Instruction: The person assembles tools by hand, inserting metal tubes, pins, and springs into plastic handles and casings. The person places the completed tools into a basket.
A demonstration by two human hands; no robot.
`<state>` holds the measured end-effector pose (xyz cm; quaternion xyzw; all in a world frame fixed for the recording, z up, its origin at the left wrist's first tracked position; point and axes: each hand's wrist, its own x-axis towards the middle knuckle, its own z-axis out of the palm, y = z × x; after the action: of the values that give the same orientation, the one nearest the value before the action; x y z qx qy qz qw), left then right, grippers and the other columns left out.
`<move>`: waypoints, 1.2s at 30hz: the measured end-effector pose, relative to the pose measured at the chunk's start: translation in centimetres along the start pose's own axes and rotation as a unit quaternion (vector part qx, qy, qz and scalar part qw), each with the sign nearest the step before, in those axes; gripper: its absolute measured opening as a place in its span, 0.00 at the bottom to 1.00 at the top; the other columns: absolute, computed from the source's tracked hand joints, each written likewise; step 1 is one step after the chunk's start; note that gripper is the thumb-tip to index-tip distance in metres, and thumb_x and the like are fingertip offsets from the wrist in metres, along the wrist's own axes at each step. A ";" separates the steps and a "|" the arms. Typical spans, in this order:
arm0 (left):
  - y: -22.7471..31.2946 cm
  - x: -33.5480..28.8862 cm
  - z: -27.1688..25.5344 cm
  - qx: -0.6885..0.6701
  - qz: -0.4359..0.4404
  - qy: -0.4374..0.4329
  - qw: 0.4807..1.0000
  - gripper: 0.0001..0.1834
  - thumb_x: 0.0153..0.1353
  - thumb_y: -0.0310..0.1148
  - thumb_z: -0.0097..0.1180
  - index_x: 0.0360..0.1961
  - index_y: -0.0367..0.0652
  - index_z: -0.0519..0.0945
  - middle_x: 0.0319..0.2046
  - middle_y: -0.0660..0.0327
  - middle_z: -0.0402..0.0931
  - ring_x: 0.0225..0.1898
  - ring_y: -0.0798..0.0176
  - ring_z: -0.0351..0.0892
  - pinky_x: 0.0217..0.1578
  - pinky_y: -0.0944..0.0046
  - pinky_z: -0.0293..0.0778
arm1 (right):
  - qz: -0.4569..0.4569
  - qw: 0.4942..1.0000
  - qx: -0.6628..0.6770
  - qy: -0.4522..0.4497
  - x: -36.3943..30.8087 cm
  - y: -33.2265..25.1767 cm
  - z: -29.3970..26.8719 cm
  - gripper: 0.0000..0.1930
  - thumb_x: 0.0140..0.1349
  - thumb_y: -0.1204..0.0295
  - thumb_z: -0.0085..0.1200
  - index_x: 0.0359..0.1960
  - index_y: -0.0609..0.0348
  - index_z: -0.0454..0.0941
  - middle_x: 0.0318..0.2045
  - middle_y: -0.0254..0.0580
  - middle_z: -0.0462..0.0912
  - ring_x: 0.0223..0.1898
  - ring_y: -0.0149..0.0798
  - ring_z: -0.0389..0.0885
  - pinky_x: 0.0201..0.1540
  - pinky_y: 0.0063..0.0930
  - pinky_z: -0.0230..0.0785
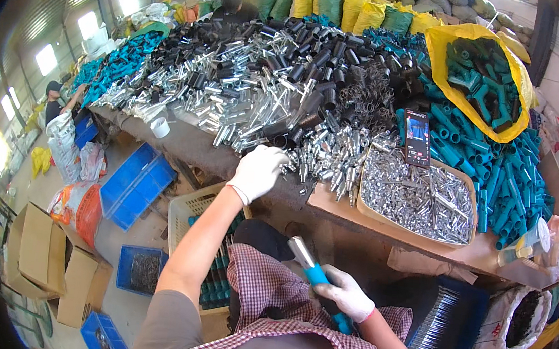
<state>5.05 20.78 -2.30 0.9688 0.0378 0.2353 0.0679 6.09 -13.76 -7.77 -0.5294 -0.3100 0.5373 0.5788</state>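
Note:
My left hand [257,174], in a white glove, is at the near edge of the heaped table. Its fingers are bent and drawn together against small shiny metal fittings [314,159]; whatever they pinch is too small to make out. Above my lap, my right hand [347,294], also gloved in white, is wrapped round a teal and black tool handle [314,274] with a silver metal tube at its upper end. The tool is tilted, tube end up and to the left. A checkered apron [262,284] lies beneath it.
A tray of small metal parts [418,201] sits right of the fittings, a phone [417,139] at its back edge. Teal handles [505,176] and a yellow sack [527,84] lie beyond. Crates surround me: cream [177,222], blue [137,184], and one with metal rods [470,321].

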 end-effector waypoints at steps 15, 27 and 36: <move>2.8 -3.4 -0.9 -0.235 -0.106 0.025 0.966 0.17 0.54 0.31 0.60 0.45 0.36 0.80 0.37 0.55 0.80 0.36 0.63 0.81 0.38 0.61 0.79 | -0.177 0.956 -0.173 0.158 -1.1 -2.1 0.6 0.27 0.60 0.70 0.57 0.62 0.64 0.71 0.40 0.44 0.82 0.38 0.36 0.82 0.46 0.32 0.75; 13.9 -10.7 -2.9 -0.431 -0.281 -0.156 0.843 0.13 0.60 0.30 0.65 0.43 0.34 0.81 0.31 0.59 0.80 0.27 0.71 0.78 0.30 0.69 0.75 | -0.198 0.764 -0.555 0.262 -1.3 -0.6 0.8 0.27 0.49 0.67 0.67 0.54 0.50 0.80 0.33 0.45 0.82 0.33 0.50 0.83 0.36 0.42 0.75; 15.3 -10.7 -4.0 -0.411 -0.052 -0.159 0.896 0.14 0.55 0.23 0.66 0.44 0.39 0.80 0.41 0.53 0.81 0.42 0.53 0.81 0.46 0.58 0.77 | -0.135 0.930 -0.321 0.118 -3.0 0.1 -2.2 0.21 0.61 0.64 0.62 0.55 0.59 0.80 0.29 0.41 0.83 0.28 0.40 0.81 0.35 0.32 0.75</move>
<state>-5.65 4.99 -1.30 0.8759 -0.0233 0.0692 0.4770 7.41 -17.27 -7.73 -0.6996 -0.4638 0.2597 0.4775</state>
